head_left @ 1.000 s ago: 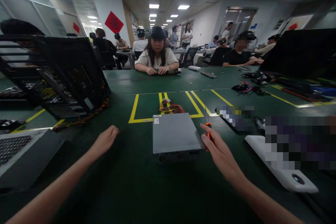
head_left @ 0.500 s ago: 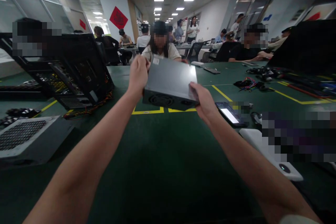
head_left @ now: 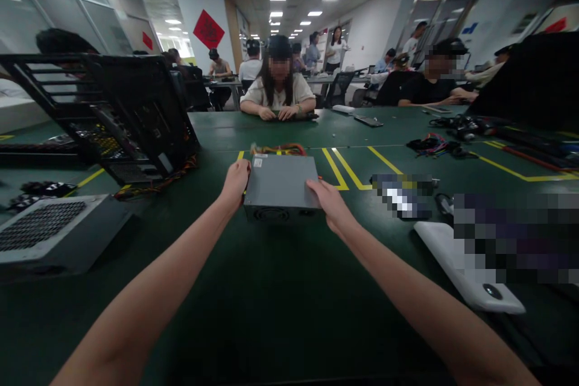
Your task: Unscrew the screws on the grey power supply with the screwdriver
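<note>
Between both hands is a grey metal computer power supply, its fan grille and socket side facing me. My left hand is closed on its left side, the fingertips partly hidden. On the right side my right hand grips it, thumb over the top edge. A bundle of coloured cables comes out at the far side. The power supply is level, low over the green table; whether it touches the surface I cannot tell.
A black computer case stands at left, with another power supply nearer me. At right lie a white device, a phone and dark cables. A person sits across the table, forearms on it.
Both hands have brought the power supply down and slightly nearer, from raised and tilted to level. The cables behind it and the person's hands across the table now show.
</note>
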### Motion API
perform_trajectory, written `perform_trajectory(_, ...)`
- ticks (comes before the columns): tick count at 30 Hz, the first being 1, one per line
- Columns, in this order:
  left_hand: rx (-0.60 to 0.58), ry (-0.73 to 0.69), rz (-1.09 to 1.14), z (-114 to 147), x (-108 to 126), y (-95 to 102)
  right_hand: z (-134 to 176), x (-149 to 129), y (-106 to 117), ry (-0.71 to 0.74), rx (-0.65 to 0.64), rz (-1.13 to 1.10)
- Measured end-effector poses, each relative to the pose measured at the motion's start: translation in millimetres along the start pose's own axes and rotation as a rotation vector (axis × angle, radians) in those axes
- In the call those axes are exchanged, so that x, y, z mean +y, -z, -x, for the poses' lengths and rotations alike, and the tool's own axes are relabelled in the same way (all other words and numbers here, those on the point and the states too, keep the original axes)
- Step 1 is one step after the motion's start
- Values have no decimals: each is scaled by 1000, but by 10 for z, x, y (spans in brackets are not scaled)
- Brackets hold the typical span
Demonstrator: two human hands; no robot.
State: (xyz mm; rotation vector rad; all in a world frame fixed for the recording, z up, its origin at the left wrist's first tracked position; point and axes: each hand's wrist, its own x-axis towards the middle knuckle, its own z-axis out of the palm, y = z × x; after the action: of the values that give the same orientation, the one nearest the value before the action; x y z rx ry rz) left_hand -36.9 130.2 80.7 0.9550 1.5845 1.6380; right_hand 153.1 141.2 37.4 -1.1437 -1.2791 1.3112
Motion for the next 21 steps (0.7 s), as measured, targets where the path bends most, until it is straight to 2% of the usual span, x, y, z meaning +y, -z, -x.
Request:
perform_trajectory(2, 13, 47, -59, 57, -229, 69, 62, 123, -13, -61, -24, 19)
perform_trajectory(5, 21, 75, -123, 112, -432, 163, 133, 203, -23, -130, -64, 40)
perform_trajectory(8, -3, 61, -159, 143, -503, 233, 190, 231, -13, -166, -106, 51)
perform_trajectory(12, -44, -21, -198, 279, -455, 360, 234, 255, 40, -155, -139, 44)
perform_trajectory(14, -50, -181, -310, 469, -403, 441, 235, 260, 71, -147, -164, 27)
perform_trajectory(16, -93, -473, -572, 745, -374, 488, 227, 266, 89, -138, -183, 8)
perform_trajectory(17, -157, -595, -710, 897, -380, 485, 225, 274, 90, -132, -181, -4)
perform_trajectory(21, -586, -945, -1166, 1366, -540, 293, 261, 367, 46, -79, -109, -67)
